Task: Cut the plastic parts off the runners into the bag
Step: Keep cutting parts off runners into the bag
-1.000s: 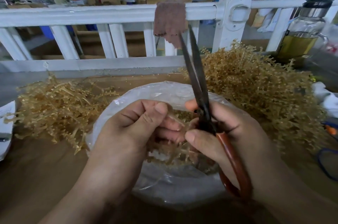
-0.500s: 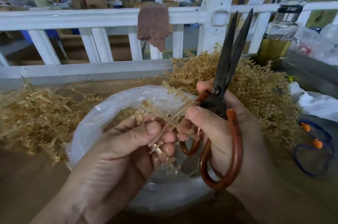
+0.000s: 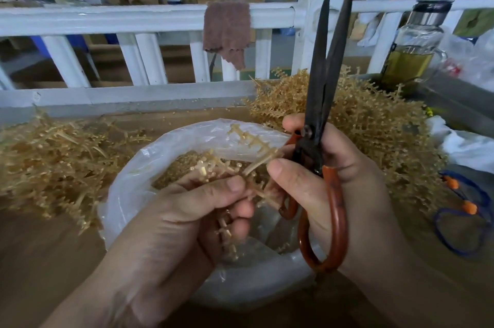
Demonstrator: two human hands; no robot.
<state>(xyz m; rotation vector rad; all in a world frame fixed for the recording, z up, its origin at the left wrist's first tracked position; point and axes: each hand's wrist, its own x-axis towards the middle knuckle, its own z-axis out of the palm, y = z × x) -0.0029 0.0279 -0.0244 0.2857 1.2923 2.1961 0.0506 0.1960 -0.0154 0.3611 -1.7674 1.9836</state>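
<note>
The runner [image 3: 252, 144] you are working on is a pale tan sprig with short stubs along its stem. It sits directly above the open mouth of the bag [image 3: 125, 186], and its upper branch slants up to just beside your right thumb. Your left hand [image 3: 187, 220] is closed on the lower part of it, thumb pressed over the stem and fingers curled beneath, with more stubs poking out below your fingers. Loose cut parts [image 3: 179, 167] lie heaped inside the clear bag under the runner.

Your right hand [image 3: 339, 188] grips the scissors [image 3: 316, 113] by their reddish-brown handles, fingers through the large loop. The dark blades point straight up, their tips slightly apart and clear of the runner.

The bag rests on the brown surface [image 3: 40, 260] between two tangled heaps: one pile of runners [image 3: 53, 161] to your left and a taller pile [image 3: 379, 129] to your right. A blue cord with orange beads [image 3: 469, 207] lies at the right edge. Behind everything runs a white railing [image 3: 120, 18] with a brown cloth [image 3: 227, 30] draped over it. Near the railing stands a glass bottle [image 3: 413, 52] of yellowish liquid.
</note>
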